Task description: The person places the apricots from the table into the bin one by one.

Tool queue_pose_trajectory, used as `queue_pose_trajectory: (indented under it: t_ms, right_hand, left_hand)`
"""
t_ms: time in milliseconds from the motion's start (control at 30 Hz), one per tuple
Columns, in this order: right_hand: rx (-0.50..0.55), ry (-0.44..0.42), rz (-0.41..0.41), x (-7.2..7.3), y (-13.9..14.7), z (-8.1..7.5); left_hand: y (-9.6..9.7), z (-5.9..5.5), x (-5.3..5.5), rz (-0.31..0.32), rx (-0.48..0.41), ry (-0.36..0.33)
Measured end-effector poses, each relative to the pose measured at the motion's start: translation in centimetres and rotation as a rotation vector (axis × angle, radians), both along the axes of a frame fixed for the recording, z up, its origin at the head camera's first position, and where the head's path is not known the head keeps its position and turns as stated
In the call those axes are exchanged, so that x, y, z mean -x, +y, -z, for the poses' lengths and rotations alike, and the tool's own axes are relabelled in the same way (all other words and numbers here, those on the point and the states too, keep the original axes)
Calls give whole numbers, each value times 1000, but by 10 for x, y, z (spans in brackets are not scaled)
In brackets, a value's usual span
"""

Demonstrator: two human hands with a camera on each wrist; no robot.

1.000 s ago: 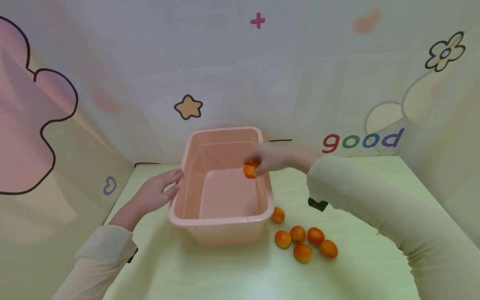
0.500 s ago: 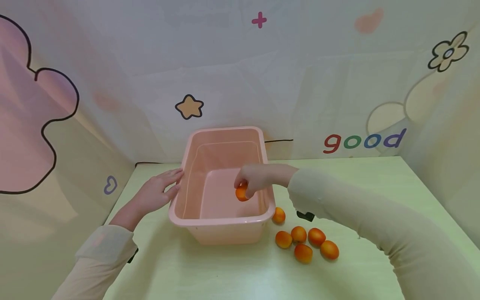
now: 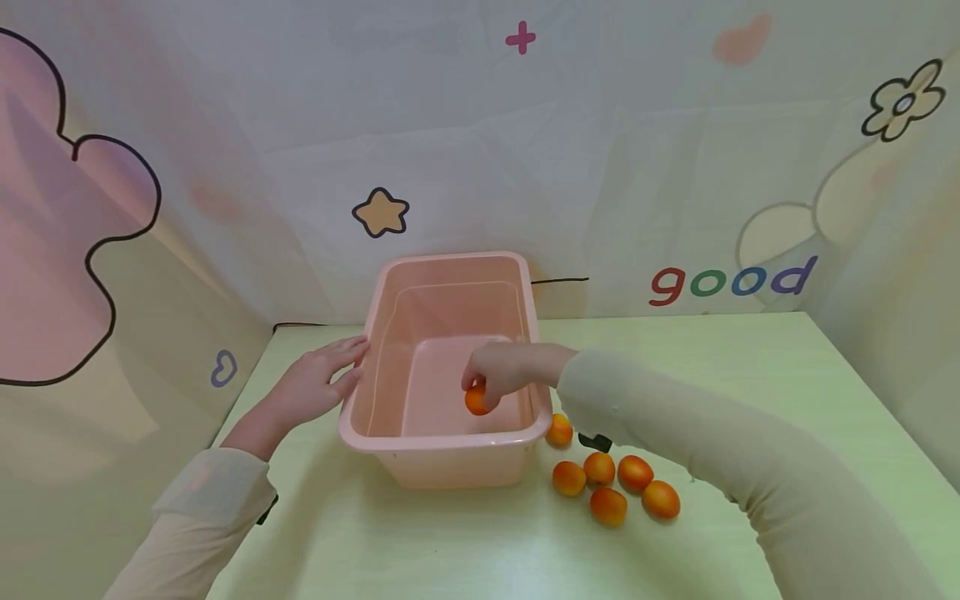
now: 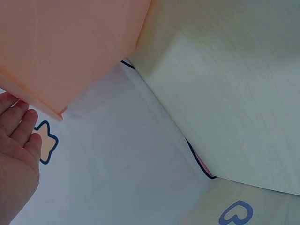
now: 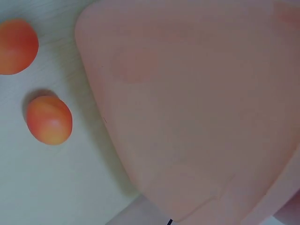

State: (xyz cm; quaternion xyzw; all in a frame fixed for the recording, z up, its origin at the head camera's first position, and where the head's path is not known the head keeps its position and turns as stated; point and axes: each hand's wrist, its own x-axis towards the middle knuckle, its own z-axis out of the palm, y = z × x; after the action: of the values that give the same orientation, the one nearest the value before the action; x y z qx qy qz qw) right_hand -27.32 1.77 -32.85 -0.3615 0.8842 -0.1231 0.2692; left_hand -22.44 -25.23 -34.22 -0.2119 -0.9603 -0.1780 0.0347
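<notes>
A pink plastic basin (image 3: pixel 450 444) stands on the table, its outer wall filling much of the right wrist view. Down inside it, my right hand (image 3: pixel 498 368) pinches an orange-red apricot (image 3: pixel 476 400) between fingers and thumb, low over the basin floor. My left hand (image 3: pixel 311 383) rests its fairly straight fingers against the basin's left rim; in the left wrist view those fingers (image 4: pixel 21 124) touch the rim from outside. Right of the basin lie several more apricots (image 3: pixel 608 507), one of them (image 3: pixel 559 431) close by the basin's side wall.
The pale green tabletop (image 3: pixel 465 550) carries everything. Behind it hangs a printed curtain (image 3: pixel 450 125) with a star and the word "good". The basin's back edge stands near that curtain. Dark bands (image 3: pixel 595 442) show at the wrists under the sleeves.
My right hand has moved left and down into the basin with the apricot, from above its right rim. The left hand stays at the left rim.
</notes>
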Motion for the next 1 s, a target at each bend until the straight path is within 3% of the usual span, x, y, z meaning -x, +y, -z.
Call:
queue_pose_trajectory:
  t_ms: [333, 567, 767, 1000]
  right_hand:
    - [-36, 14, 7, 1, -5, 9]
    - [-105, 63, -34, 1, -6, 13]
    - [-136, 26, 5, -1, -6, 13]
    - [-119, 66, 8, -2, -5, 11]
  left_hand:
    - [0, 0, 1, -5, 7, -5]
    - [0, -1, 0, -1, 8, -6]
    - [1, 0, 0, -1, -3, -9]
    - [2, 0, 0, -5, 1, -8]
